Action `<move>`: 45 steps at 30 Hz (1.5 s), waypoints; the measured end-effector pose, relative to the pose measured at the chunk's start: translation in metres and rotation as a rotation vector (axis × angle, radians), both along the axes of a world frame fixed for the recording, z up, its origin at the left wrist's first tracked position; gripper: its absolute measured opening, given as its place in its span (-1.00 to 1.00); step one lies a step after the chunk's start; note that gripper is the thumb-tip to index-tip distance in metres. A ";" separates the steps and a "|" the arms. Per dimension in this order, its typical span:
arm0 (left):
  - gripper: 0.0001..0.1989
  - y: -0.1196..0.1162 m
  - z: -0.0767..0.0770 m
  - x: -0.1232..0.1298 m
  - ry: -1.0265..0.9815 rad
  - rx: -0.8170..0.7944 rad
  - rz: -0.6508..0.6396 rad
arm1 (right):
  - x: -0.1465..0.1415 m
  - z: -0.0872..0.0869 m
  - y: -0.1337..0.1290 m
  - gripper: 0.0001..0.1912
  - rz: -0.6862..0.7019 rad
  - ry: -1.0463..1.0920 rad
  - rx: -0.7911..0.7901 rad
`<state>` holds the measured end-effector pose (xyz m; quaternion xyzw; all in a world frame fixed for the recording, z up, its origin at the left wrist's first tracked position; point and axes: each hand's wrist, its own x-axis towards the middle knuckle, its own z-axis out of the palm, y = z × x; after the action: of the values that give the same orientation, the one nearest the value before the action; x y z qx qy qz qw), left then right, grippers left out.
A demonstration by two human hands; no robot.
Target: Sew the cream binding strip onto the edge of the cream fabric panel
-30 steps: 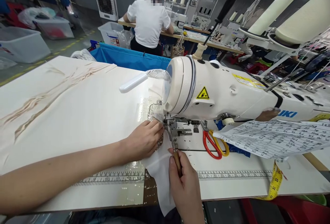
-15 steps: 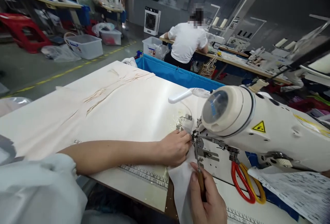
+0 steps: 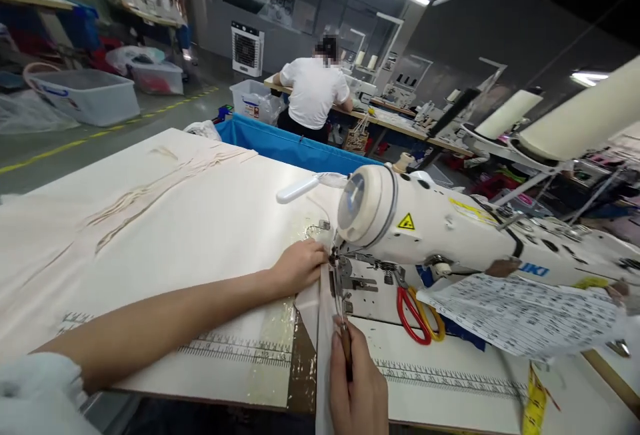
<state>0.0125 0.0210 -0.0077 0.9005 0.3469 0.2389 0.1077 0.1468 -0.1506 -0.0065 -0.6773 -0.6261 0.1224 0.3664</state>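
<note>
A white sewing machine (image 3: 380,208) stands over the table. Close to its needle and presser foot, my left hand (image 3: 299,267) has its fingers curled and pressed on a strip of white fabric (image 3: 324,361). That strip runs from the foot toward me and hangs past the front table edge. My right hand (image 3: 357,381) is closed around the wooden handle of an awl (image 3: 346,348), its thin metal shaft pointing up to the presser foot beside the fabric. The awl's tip is hard to make out among the metal parts.
Red- and yellow-handled scissors (image 3: 414,315) lie right of the needle plate, near a printed sheet (image 3: 520,311). A yellow tape measure (image 3: 535,401) lies at the front right. Pale fabric pieces (image 3: 135,205) spread across the left tabletop. Behind is a blue cloth bin (image 3: 295,145); a person (image 3: 315,91) sits beyond.
The view has turned to the right and now takes in more of the machine, the thread cones and the tape measure. The strip looks narrower and straighter; both hands keep their holds.
</note>
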 end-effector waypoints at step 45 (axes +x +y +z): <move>-0.88 0.011 -0.007 -0.003 -0.123 0.063 -0.096 | 0.000 -0.014 0.042 -0.58 -0.101 -0.390 0.211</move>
<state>0.0099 0.0320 -0.0143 0.9027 0.2886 0.2990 0.1118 0.1467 -0.1084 -0.0204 -0.6766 -0.6596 -0.0955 0.3129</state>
